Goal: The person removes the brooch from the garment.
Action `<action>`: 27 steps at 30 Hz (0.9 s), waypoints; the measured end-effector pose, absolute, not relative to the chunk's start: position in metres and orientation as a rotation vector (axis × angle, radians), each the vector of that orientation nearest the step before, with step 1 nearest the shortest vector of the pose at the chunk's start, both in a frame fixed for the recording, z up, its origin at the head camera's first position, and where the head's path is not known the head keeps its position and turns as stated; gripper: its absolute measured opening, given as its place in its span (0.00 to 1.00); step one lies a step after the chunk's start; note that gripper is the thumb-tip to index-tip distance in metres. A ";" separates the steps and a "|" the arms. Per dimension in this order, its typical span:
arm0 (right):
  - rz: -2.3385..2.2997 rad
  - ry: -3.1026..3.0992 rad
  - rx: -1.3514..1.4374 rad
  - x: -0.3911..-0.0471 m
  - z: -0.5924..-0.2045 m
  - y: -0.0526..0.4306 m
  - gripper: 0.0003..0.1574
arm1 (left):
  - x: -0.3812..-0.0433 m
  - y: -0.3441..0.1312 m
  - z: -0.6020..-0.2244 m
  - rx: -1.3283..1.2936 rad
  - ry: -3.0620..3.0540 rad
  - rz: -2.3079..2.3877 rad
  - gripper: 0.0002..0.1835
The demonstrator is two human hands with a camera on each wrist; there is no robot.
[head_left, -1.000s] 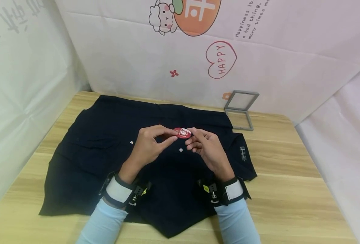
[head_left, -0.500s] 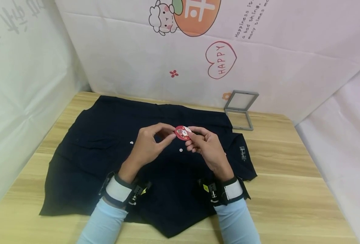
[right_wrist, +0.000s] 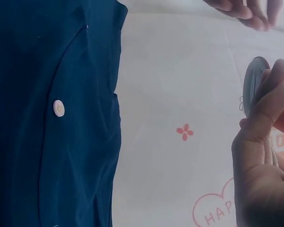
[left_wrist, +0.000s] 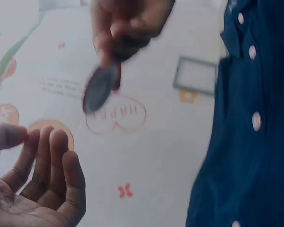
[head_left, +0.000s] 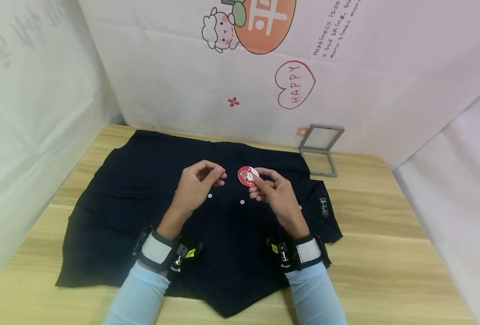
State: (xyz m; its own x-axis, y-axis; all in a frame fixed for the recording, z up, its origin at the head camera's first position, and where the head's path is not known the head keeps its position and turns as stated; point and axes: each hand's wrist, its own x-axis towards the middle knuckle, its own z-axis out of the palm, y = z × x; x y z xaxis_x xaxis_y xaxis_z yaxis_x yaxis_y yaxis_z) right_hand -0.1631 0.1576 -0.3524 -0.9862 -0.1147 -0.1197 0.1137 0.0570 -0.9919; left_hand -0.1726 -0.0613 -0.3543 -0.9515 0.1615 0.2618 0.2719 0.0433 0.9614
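A round red button badge (head_left: 246, 176) with a white cartoon figure is pinched between the thumb and fingers of my right hand (head_left: 279, 195), over a dark navy shirt (head_left: 223, 257). In the right wrist view, the grey back of the badge (right_wrist: 252, 84) shows, with a thin pin line across it. My left hand (head_left: 194, 188) hovers to the left of the badge, apart from it. Its fingers are loosely bent, thumb near the index fingertip, with nothing visible between them, as the left wrist view of the left hand (left_wrist: 42, 184) also shows. White buttons (head_left: 242, 202) run along the shirt.
The shirt lies spread over much of a wooden table (head_left: 386, 243). A grey hinged frame (head_left: 320, 149) stands open at the back right, beside the shirt. White printed cloth (head_left: 174, 81) hangs behind and along both sides.
My left hand has let go of the badge and drawn left. My right hand now holds the badge alone, its printed face turned more upright. The head view has shifted slightly.
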 end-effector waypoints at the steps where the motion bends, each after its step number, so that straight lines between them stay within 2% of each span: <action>1: -2.057 2.160 0.011 -0.162 -0.354 0.161 0.25 | -0.171 -0.056 -0.355 -0.463 -2.213 -2.081 0.11; 7: -2.110 2.213 0.118 -0.149 -0.357 0.193 0.25 | -0.157 -0.018 -0.359 -0.529 -2.241 -2.140 0.09; 13: -2.091 2.332 0.172 -0.135 -0.353 0.229 0.26 | -0.145 0.024 -0.361 -0.757 -2.312 -2.119 0.09; 27: -2.152 2.398 0.340 -0.098 -0.340 0.276 0.27 | -0.124 0.088 -0.347 -1.039 -2.381 -2.057 0.09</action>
